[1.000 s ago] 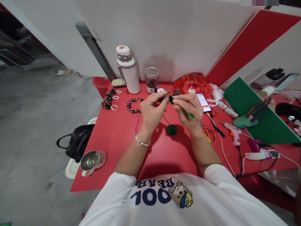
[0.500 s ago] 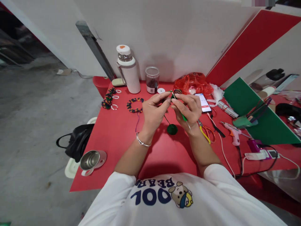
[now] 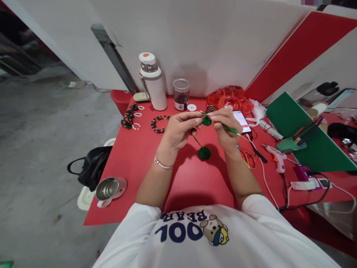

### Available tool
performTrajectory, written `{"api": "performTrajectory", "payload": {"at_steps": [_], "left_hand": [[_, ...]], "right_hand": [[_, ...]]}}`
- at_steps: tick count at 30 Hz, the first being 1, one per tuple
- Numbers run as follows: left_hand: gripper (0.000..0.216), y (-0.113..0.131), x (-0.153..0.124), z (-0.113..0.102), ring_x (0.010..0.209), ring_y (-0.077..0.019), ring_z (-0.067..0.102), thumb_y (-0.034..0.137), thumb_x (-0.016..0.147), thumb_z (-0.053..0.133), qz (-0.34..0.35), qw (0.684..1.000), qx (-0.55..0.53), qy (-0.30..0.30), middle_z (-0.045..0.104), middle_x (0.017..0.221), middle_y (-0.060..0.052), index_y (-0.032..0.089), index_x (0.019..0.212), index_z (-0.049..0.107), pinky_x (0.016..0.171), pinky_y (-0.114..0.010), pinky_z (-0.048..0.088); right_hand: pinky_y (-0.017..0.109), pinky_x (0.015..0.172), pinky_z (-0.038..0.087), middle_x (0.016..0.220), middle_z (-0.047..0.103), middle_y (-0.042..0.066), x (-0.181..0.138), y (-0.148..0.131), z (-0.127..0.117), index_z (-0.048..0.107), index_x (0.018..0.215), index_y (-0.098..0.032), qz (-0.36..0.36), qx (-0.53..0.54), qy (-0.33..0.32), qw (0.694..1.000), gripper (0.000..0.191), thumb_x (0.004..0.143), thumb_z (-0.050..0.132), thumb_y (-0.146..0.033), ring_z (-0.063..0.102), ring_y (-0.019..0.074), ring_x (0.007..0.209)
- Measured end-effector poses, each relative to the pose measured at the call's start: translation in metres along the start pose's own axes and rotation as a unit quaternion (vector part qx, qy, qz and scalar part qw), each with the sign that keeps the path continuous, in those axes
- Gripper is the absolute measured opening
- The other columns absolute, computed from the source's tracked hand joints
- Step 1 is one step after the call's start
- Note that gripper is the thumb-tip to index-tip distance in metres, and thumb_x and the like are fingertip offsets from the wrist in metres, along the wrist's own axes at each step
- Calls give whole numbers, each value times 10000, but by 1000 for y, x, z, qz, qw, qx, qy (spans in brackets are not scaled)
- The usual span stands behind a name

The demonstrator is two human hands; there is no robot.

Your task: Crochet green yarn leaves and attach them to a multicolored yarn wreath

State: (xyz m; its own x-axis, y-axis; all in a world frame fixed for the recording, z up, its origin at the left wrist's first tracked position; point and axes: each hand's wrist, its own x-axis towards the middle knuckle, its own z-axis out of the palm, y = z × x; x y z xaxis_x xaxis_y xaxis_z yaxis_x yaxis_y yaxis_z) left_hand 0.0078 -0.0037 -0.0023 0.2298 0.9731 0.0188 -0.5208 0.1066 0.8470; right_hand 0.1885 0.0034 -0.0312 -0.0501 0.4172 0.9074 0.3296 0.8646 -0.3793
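Between my fingertips is a small green crochet piece (image 3: 206, 120). My left hand (image 3: 182, 128) pinches its left edge, and a strand of yarn runs down from that hand to a dark green yarn ball (image 3: 204, 153) on the table. My right hand (image 3: 227, 126) is closed round a crochet hook with a green handle (image 3: 231, 129); the hook's tip lies at the top of the green piece. Just left of my left hand lies a braided multicoloured ring (image 3: 158, 124), partly covered by the hand.
On the red table (image 3: 134, 160) stand a white bottle (image 3: 156, 87), a clear jar (image 3: 181, 95) and a metal mug (image 3: 111, 189). Braided pieces with beads (image 3: 128, 117) lie at left. To the right are a phone (image 3: 242, 121), pliers (image 3: 248, 160), a pink glue gun (image 3: 276, 156) and cables.
My right hand has turned, and the hook now points more sideways, its handle out to the right. The green piece has come into fuller view. My left wrist has shifted slightly left.
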Motion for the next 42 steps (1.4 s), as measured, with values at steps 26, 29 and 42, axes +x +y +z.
{"api": "performTrajectory", "payload": {"at_steps": [26, 29, 42], "left_hand": [[212, -10, -1, 0, 644, -154, 686, 293, 739, 902, 123, 980, 150, 45, 766, 720, -42, 235, 942, 876, 493, -247, 556], [197, -9, -2, 1, 616, -143, 667, 271, 733, 899, 117, 982, 143, 39, 754, 700, -38, 232, 925, 876, 485, -243, 550], [189, -9, -2, -1, 733, -198, 755, 312, 750, 894, 117, 980, 156, 44, 805, 806, -70, 231, 919, 872, 461, -231, 540]], "right_hand": [[277, 534, 539, 865, 782, 28, 1, 15, -12, 797, 908, -250, 242, 179, -34, 953, 389, 943, 704, -626, 721, 167, 720], [271, 540, 539, 860, 779, 21, 2, 15, -15, 798, 900, -256, 228, 206, -50, 950, 335, 951, 720, -578, 716, 158, 711], [282, 592, 568, 917, 796, 18, 3, 13, -20, 817, 968, -285, 179, 165, -79, 967, 243, 1007, 676, -480, 746, 174, 811]]}}
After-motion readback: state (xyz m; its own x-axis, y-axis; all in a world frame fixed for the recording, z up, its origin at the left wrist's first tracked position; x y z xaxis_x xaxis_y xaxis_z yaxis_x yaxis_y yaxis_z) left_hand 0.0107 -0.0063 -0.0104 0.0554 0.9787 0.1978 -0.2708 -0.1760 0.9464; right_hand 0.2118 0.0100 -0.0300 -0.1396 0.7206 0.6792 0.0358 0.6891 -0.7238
